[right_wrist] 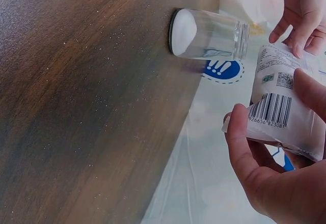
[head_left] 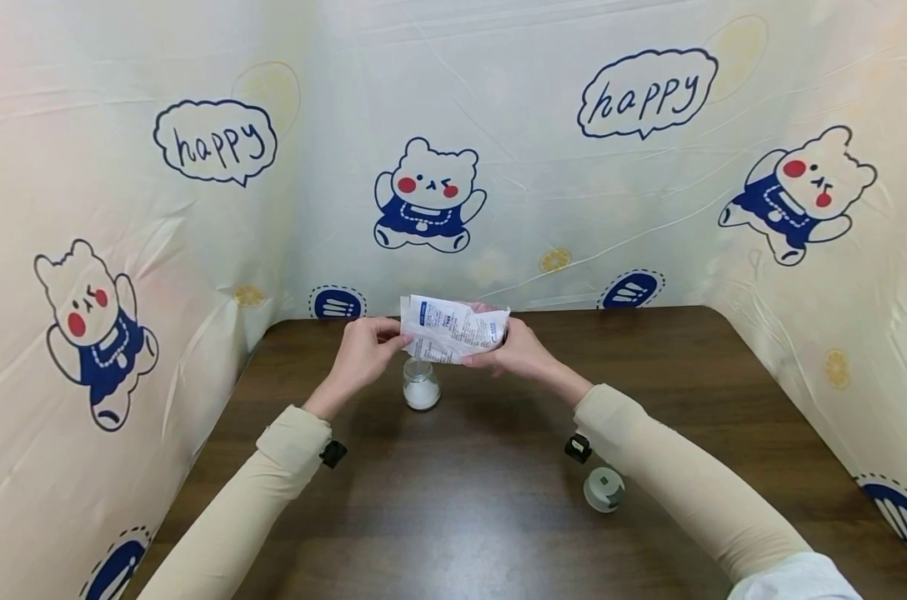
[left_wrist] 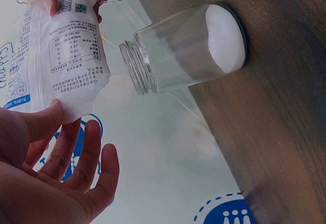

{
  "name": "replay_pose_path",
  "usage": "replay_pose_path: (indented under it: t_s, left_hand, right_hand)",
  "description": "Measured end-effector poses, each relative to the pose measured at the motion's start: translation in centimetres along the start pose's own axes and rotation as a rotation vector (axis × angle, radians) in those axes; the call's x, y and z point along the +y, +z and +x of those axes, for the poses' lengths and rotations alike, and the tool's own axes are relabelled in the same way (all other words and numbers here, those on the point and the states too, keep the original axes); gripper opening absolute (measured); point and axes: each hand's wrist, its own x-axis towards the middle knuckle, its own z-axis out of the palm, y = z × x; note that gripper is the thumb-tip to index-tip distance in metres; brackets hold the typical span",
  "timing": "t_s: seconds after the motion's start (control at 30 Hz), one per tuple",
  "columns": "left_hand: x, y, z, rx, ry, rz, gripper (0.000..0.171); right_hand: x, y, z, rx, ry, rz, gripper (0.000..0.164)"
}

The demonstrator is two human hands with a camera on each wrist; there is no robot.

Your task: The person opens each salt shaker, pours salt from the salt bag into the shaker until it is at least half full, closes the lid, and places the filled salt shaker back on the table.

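A white printed packet (head_left: pixel 453 329) is held up above the table between both hands, its torn edge showing in the left wrist view. My left hand (head_left: pixel 365 350) pinches one corner of it between thumb and index finger, the other fingers spread loosely. At the opposite end, by the barcode, my right hand (right_wrist: pixel 285 183) grips the packet with thumb and fingers. Just below stands a clear glass jar (head_left: pixel 421 390), upright and lidless, with a threaded neck. White grains (left_wrist: pixel 225 39) fill the jar's lower part, heaped at a slant.
A pale green round lid (head_left: pixel 604 489) lies on the brown wooden table (head_left: pixel 453 500), near the right forearm. Scattered white grains (right_wrist: pixel 104 74) speckle the tabletop near the jar. Behind and at both sides hangs a printed cloth (head_left: pixel 528 200) with bears and lettering.
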Motion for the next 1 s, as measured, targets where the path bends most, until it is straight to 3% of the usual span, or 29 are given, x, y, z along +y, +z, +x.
replay_pose_path:
  t_s: [1.0]
  left_hand:
    - [-0.49,0.20,-0.03,0.005,-0.005,-0.002,0.013]
  right_hand:
    - [0.10,0.08,-0.02,0.001,-0.010,-0.018,0.055]
